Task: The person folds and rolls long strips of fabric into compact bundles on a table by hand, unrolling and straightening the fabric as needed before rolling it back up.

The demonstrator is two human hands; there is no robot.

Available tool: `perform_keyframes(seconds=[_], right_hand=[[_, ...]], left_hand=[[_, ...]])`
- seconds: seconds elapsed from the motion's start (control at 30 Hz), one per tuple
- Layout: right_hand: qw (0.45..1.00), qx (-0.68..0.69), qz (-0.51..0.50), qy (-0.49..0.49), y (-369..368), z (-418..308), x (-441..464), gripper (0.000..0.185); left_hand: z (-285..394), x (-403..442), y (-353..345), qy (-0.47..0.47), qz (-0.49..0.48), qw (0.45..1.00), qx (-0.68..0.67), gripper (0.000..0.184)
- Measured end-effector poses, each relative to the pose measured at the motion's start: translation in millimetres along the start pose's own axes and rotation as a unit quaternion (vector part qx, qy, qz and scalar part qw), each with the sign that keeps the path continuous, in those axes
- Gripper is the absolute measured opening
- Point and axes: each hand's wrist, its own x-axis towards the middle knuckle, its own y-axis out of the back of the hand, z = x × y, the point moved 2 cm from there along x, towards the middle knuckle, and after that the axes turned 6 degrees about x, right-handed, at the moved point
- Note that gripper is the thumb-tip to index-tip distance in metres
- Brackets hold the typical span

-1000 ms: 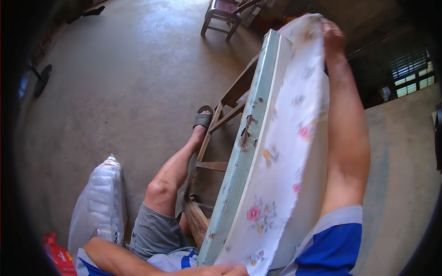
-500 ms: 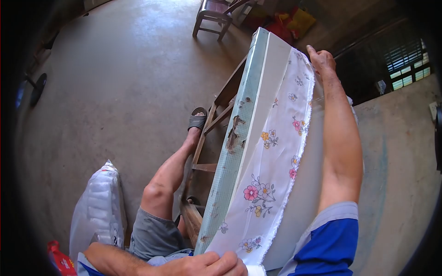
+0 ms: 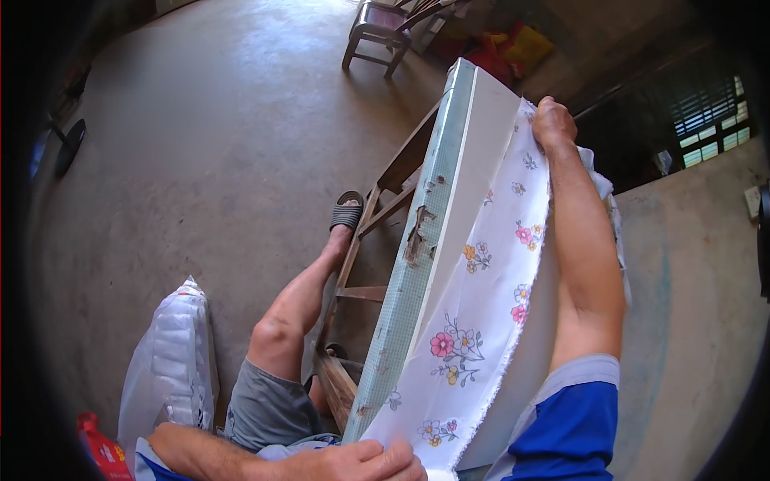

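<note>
A long strip of white floral fabric (image 3: pixel 461 341) with a frayed right edge lies lengthwise over a narrow table with a pale board top (image 3: pixel 487 112). My right hand (image 3: pixel 554 122), arm stretched out, is closed on the far end of the fabric. At the near end my left hand (image 3: pixel 365 462) has its fingers curled on the cloth; a fingertip there is blurred. The fabric slants across the top, leaving a bare wedge of board along the left. A green checked covering (image 3: pixel 409 264), torn in places, wraps the table's left edge.
My bent leg (image 3: pixel 281 317) is beside the table's wooden frame (image 3: pixel 365 293). A clear plastic bag of white packs (image 3: pixel 172 353) and a red packet (image 3: pixel 100 449) stand at lower left. A wooden chair (image 3: pixel 377 32) stands beyond, near red and yellow bags (image 3: pixel 513 50).
My right hand has gone from an outstretched finger to a closed grip and come slightly nearer. The fabric's far end has shifted a little. My left hand stays at the near end.
</note>
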Motion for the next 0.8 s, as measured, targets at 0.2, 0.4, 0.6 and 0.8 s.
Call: perform_keyframes(seconds=[0.2, 0.4, 0.6, 0.8], right_hand=[[0.996, 0.077, 0.011, -0.054, -16, 18, 37, 0.03], [0.705, 0.677, -0.125, -0.169, -12, 13, 54, 0.033], [0.552, 0.806, -0.193, -0.085, 6, -52, 59, 0.026], [0.511, 0.85, -0.117, 0.053, 67, -138, 53, 0.025]], left_hand=[[-7, -4, 10, -0.02, -0.028, 0.999, -0.008, 0.029], [-25, -32, 75, 0.106, 0.029, 0.98, 0.163, 0.021], [-63, -136, 176, 0.221, 0.494, 0.823, 0.172, 0.044], [-58, -184, 318, 0.276, 0.56, 0.716, 0.312, 0.039]])
